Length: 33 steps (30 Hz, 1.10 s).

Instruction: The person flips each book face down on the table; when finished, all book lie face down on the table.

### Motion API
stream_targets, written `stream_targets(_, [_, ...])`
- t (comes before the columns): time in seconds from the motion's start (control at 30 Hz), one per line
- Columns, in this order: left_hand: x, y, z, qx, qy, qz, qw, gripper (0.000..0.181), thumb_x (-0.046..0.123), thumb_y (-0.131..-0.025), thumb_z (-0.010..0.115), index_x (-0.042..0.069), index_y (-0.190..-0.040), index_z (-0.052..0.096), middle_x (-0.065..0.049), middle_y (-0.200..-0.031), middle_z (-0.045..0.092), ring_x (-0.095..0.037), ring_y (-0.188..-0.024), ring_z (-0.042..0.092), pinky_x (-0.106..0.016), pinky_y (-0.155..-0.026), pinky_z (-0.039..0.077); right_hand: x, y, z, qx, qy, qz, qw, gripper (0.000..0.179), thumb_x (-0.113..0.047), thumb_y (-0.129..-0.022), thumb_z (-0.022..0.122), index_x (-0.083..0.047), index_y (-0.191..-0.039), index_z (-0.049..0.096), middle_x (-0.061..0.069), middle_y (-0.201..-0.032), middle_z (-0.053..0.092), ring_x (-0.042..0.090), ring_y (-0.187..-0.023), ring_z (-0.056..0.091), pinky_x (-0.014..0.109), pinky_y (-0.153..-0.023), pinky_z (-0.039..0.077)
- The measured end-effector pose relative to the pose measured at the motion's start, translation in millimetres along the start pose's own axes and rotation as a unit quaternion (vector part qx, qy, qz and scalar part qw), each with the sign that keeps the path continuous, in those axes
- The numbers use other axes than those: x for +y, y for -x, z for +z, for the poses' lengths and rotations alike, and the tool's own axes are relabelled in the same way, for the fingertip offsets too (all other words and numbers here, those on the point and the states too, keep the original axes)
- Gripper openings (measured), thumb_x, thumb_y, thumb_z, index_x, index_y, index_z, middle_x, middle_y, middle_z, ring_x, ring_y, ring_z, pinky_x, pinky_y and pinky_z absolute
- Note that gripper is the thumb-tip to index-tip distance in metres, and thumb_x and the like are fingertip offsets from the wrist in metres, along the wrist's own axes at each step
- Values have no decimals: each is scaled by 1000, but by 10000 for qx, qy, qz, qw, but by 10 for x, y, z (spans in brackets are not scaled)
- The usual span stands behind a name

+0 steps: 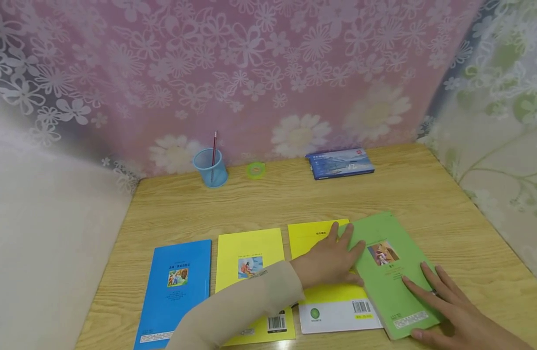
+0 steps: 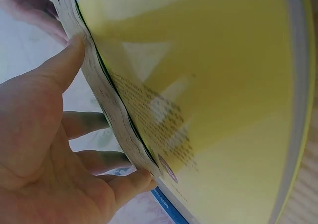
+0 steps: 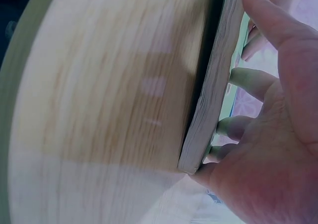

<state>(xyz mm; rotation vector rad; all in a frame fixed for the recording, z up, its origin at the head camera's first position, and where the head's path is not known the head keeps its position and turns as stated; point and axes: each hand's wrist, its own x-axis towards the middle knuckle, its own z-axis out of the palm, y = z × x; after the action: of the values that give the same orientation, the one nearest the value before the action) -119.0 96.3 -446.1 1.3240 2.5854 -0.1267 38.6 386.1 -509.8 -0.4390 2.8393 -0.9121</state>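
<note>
A green book (image 1: pixel 384 277) lies at a slant at the right end of a row, its left edge over a yellow book with a white lower band (image 1: pixel 336 318). My left hand (image 1: pixel 327 257) reaches across that yellow book. Its spread fingers touch the green book's upper left edge, and its thumb meets the page edge (image 2: pixel 107 92) in the left wrist view. My right hand (image 1: pixel 452 306), a ring on one finger, rests on the green cover's lower right side. In the right wrist view its fairly straight fingers lie along the book's page block (image 3: pixel 213 85).
Left of these lie another yellow book (image 1: pixel 251 243), partly under my left sleeve, and a blue book (image 1: pixel 176 287). Along the back stand a blue mesh cup (image 1: pixel 210 167) with a pencil, a green tape roll (image 1: pixel 256 170) and a blue box (image 1: pixel 340 163). Flowered cloth surrounds the wooden table (image 1: pixel 277 201).
</note>
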Motion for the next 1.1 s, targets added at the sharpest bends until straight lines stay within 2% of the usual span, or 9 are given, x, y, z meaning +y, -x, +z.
stream_targets(0.27, [6,-91,-34,-142,245,-73,9996,92,76,-93,57,32,-168,27,-9,-178,11,-41,-163,18,-35,-122,41,28,1,-20,-45,93,164,9998,99,-31,-87,85,-23,-168,29,22,-176,-10,50,-157,-28,89,-98,-19])
stream_targets(0.63, [-3,-246,-20,-46,166,123,9998,91,76,-94,54,34,-168,23,-7,-179,7,-39,-165,13,-36,-127,34,54,22,-45,152,323,181,9992,101,-30,-86,86,-21,-168,28,30,-173,-8,59,-155,-25,86,-101,-22])
stream_targets(0.87, [-1,-363,8,-151,9,67,9999,93,81,-92,50,41,-168,14,-1,-180,0,-34,-167,4,-45,-135,14,70,42,-66,209,432,271,9985,99,-31,-88,85,-21,-168,28,31,-173,-9,61,-153,-24,88,-100,-19])
stream_targets(1.1, [-23,-419,27,-319,-112,-20,9994,92,85,-92,44,49,-166,3,7,-179,-8,-27,-167,-3,-55,-135,7,44,67,-71,156,541,563,9968,97,-36,-91,82,-23,-169,25,29,-173,-12,55,-154,-29,88,-101,-19])
